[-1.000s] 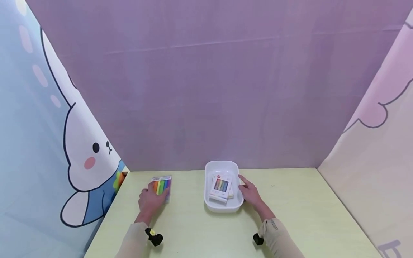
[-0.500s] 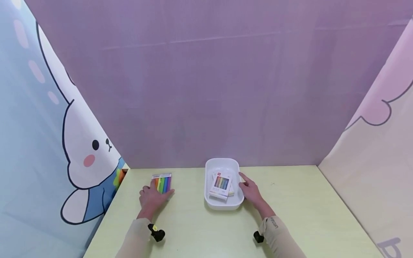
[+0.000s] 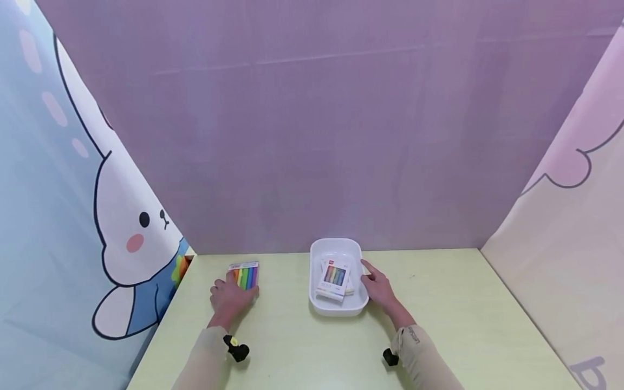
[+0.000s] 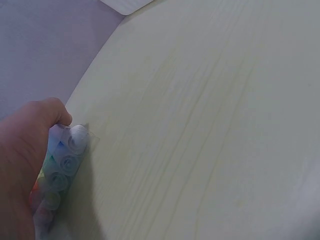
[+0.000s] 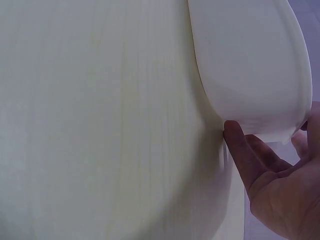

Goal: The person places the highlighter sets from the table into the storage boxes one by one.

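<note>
My left hand (image 3: 230,299) lies over a clear pack of rainbow-coloured sticks (image 3: 247,277) at the table's far left, gripping it between thumb and fingers. Rounded stick ends show through the plastic pack (image 4: 67,165) in the left wrist view, with the thumb at its edge. At the far middle, a white plastic tray (image 3: 324,310) is held at its right side by my right hand (image 3: 381,292). The right wrist view shows fingers against the tray's outer wall (image 5: 255,65). A white box (image 3: 333,280) printed with coloured sticks lies inside, over another item that it mostly hides.
The pale wooden table (image 3: 312,357) ends at a purple cloth backdrop (image 3: 312,162). A rabbit-print curtain (image 3: 131,249) hangs at the left, and a pink and cream one (image 3: 575,233) at the right. Table surface separates the pack from the tray.
Half a second ago my left thumb was spread wider; now it has closed in to the pack's right edge. The right hand keeps its place at the tray. The head view has shifted slightly.
</note>
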{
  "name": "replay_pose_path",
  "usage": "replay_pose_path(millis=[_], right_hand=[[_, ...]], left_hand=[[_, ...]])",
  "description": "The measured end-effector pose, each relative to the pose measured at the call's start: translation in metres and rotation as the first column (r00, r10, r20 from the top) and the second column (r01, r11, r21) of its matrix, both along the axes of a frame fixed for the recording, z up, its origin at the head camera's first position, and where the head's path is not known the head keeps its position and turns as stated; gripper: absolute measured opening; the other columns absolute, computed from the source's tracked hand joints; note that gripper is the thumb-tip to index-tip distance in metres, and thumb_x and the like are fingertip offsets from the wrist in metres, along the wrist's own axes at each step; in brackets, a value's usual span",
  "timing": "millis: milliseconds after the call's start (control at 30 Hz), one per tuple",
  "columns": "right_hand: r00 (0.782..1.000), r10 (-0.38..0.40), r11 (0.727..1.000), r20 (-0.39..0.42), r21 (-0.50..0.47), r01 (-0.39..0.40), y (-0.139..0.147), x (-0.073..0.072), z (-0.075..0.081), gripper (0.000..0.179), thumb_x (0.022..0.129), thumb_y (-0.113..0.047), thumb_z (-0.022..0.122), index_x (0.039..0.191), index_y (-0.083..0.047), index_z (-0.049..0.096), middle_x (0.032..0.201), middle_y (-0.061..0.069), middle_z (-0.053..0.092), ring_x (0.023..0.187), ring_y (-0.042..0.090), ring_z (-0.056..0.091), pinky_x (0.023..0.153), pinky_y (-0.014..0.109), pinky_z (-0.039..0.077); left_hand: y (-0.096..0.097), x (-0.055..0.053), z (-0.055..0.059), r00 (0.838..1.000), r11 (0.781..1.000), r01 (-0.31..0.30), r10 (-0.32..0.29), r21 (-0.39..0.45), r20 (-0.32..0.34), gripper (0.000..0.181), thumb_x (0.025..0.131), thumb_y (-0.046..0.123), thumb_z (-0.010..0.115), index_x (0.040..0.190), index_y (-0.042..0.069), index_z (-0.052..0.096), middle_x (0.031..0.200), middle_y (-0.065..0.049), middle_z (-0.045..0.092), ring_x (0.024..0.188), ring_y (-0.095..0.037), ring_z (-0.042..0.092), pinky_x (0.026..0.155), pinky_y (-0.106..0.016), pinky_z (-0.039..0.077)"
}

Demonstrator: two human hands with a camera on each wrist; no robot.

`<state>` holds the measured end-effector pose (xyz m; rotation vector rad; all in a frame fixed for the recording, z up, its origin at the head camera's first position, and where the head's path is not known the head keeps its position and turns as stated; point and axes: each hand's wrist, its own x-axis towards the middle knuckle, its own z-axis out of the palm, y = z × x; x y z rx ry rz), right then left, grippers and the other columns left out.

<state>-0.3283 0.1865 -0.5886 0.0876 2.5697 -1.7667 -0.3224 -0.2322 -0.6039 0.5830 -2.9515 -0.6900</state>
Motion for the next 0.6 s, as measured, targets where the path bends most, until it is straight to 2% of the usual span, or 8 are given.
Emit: replay_pose_path(millis=[200, 333, 600], right_hand=[[1.000, 0.001, 1.000, -0.006, 0.008, -0.001, -0.001, 0.002, 0.002, 0.050, 0.098, -0.016, 0.053, 0.147, -0.023, 0.044, 0.110, 0.020, 0.064, 0.083, 0.026, 0.062, 0.060, 0.033, 0.052], [1.000, -0.002, 1.000, -0.005, 0.014, 0.002, 0.000, 0.001, 0.003, 0.051, 0.098, -0.017, 0.053, 0.148, -0.022, 0.043, 0.110, 0.020, 0.063, 0.084, 0.026, 0.062, 0.060, 0.033, 0.052], [1.000, -0.010, 1.000, -0.003, 0.025, 0.010, -0.001, 0.002, 0.000, 0.051, 0.098, -0.017, 0.053, 0.147, -0.023, 0.045, 0.108, 0.018, 0.063, 0.084, 0.025, 0.060, 0.061, 0.031, 0.051]], left_hand=[[-0.002, 0.002, 0.001, 1.000, 1.000, 0.005, -0.005, 0.004, 0.006, 0.106, 0.074, 0.066, 0.065, 0.148, 0.003, 0.024, 0.115, -0.030, 0.038, 0.103, -0.046, 0.036, 0.084, -0.061, 0.037], [-0.002, 0.003, 0.007, 1.000, 1.000, 0.017, -0.017, -0.003, -0.011, 0.108, 0.073, 0.070, 0.064, 0.148, 0.003, 0.024, 0.117, -0.032, 0.038, 0.103, -0.047, 0.037, 0.085, -0.061, 0.038], [0.005, 0.011, 0.020, 0.997, 0.999, 0.034, -0.036, -0.023, -0.067, 0.105, 0.073, 0.067, 0.066, 0.146, 0.002, 0.026, 0.114, -0.032, 0.040, 0.101, -0.047, 0.039, 0.080, -0.061, 0.039]])
